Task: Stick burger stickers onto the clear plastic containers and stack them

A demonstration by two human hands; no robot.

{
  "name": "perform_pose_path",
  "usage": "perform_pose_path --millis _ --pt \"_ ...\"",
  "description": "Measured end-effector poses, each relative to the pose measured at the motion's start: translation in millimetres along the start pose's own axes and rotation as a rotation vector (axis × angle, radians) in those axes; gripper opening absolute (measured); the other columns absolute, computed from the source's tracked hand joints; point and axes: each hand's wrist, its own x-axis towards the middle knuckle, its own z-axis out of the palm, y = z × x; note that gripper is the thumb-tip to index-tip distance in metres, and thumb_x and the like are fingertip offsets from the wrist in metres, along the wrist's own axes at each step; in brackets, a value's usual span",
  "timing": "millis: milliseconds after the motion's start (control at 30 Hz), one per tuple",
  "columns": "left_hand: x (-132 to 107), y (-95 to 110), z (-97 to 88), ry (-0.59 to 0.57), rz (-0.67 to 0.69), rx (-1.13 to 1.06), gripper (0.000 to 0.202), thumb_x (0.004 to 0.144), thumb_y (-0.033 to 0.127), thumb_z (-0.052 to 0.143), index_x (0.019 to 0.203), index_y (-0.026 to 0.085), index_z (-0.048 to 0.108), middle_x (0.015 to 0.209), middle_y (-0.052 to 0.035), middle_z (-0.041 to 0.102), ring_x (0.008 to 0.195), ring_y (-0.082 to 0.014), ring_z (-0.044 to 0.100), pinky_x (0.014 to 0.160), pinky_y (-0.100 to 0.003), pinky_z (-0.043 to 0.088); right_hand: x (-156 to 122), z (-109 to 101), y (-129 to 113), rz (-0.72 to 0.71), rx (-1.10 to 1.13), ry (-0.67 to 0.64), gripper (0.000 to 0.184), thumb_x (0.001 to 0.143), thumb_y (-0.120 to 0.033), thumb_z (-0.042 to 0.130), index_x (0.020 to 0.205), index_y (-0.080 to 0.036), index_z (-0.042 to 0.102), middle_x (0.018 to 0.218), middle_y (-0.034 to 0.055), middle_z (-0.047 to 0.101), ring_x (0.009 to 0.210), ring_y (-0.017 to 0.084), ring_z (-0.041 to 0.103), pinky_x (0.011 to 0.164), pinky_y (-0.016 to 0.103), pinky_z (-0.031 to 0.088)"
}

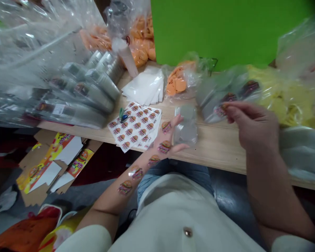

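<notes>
My right hand [261, 127] is raised over the table, thumb and forefinger pinching a small burger sticker [220, 110]. Fingers spread apart, my left hand [166, 140] rests at the left side of a clear plastic case [186, 131]; whether it presses on the case I cannot tell. Several burger stickers [125, 187] are stuck along my left forearm and the back of that hand. Just left of it lie printed sheets of burger stickers [132, 126], with a small green and blue object [123, 116] on top.
Stacked clear packs [89, 92] fill the left side. White sheets [144, 85], bagged orange pieces [176, 84] and a green board [217, 31] stand behind. Bagged yellow pieces [288, 98] and clear plastic [301, 152] lie right. Printed cardboard [55, 161] sits below the table's left edge.
</notes>
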Motion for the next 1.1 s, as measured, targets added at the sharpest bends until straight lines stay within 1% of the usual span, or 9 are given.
perform_pose_path --millis 100,167,300,433,500,633,800,933,1100 --pt "3.3 -6.8 16.0 -0.076 0.025 0.067 0.087 0.075 0.035 0.065 0.141 0.015 0.013 0.133 -0.0139 0.047 0.129 -0.0282 0.034 0.106 -0.046 0.028 -7.2 1.0 24.0 0.21 0.047 -0.223 0.036 0.072 -0.034 0.066 0.107 -0.025 0.062 0.073 -0.0017 0.063 0.061 0.011 0.052 0.059 0.028 0.044" --pt "6.2 -10.4 17.2 -0.121 0.041 0.051 0.091 0.074 0.034 0.066 0.142 0.015 0.009 0.132 -0.014 0.048 0.128 -0.0277 0.037 0.106 -0.045 0.029 -11.5 11.1 32.8 0.261 0.137 -0.353 0.054 0.071 -0.033 0.066 0.122 -0.027 0.05 0.073 -0.0035 0.063 0.065 0.012 0.056 0.062 0.029 0.046" --pt "3.6 -14.8 9.1 -0.124 0.053 -0.04 0.102 0.066 0.04 0.072 0.142 0.016 0.008 0.143 -0.0174 0.032 0.134 -0.0287 0.028 0.109 -0.046 0.024 -14.4 34.8 34.5 0.248 0.178 -0.545 0.066 0.072 -0.031 0.064 0.132 -0.025 0.038 0.071 -0.0042 0.061 0.07 0.014 0.058 0.069 0.031 0.049" --pt "-6.8 -18.0 8.8 -0.081 0.016 -0.156 0.091 0.075 0.038 0.065 0.142 0.021 0.005 0.144 -0.0141 0.031 0.134 -0.0249 0.028 0.11 -0.045 0.022 -7.2 45.2 32.7 0.202 0.099 -0.68 0.068 0.073 -0.032 0.062 0.135 -0.023 0.034 0.071 -0.0027 0.062 0.07 0.015 0.059 0.07 0.033 0.05" --pt "-9.6 -18.7 12.8 -0.049 0.0 -0.188 0.084 0.078 0.033 0.061 0.141 0.023 0.007 0.143 -0.0124 0.034 0.134 -0.0248 0.028 0.111 -0.047 0.02 -3.8 46.6 34.6 0.18 0.06 -0.698 0.068 0.074 -0.033 0.061 0.135 -0.023 0.034 0.072 -0.0021 0.062 0.07 0.016 0.06 0.071 0.034 0.05" --pt "-8.9 -17.4 22.6 0.004 -0.044 -0.251 0.068 0.086 0.022 0.049 0.14 0.023 0.01 0.139 -0.0089 0.042 0.133 -0.0232 0.03 0.11 -0.047 0.02 -4.4 47.6 39.6 0.162 0.03 -0.639 0.066 0.073 -0.033 0.06 0.133 -0.023 0.035 0.07 -0.0034 0.061 0.068 0.016 0.06 0.07 0.035 0.049" --pt "-7.9 -16.5 30.8 0.031 -0.104 -0.338 0.06 0.089 0.018 0.041 0.14 0.022 0.009 0.137 -0.0091 0.044 0.134 -0.022 0.028 0.109 -0.046 0.025 -11.3 46.1 39.9 0.147 0.003 -0.604 0.064 0.074 -0.032 0.059 0.133 -0.023 0.036 0.072 -0.0026 0.062 0.069 0.016 0.06 0.07 0.035 0.049" --pt "-6.1 -11.6 30.5 0.054 -0.132 -0.303 0.056 0.091 0.023 0.041 0.139 0.022 0.012 0.134 -0.0079 0.048 0.133 -0.0211 0.031 0.109 -0.044 0.023 -13.8 47.3 40.1 0.124 -0.049 -0.594 0.062 0.075 -0.032 0.058 0.132 -0.022 0.037 0.073 -0.002 0.062 0.068 0.016 0.059 0.068 0.034 0.049" --pt "-0.1 -3.5 35.1 0.167 -0.198 -0.18 0.065 0.084 0.033 0.055 0.135 0.018 0.019 0.119 -0.0093 0.058 0.124 -0.0234 0.041 0.107 -0.044 0.024 -18.9 50.4 39.5 0.033 -0.166 -0.598 0.057 0.08 -0.032 0.054 0.133 -0.023 0.036 0.076 -0.0006 0.063 0.066 0.016 0.058 0.065 0.033 0.048"
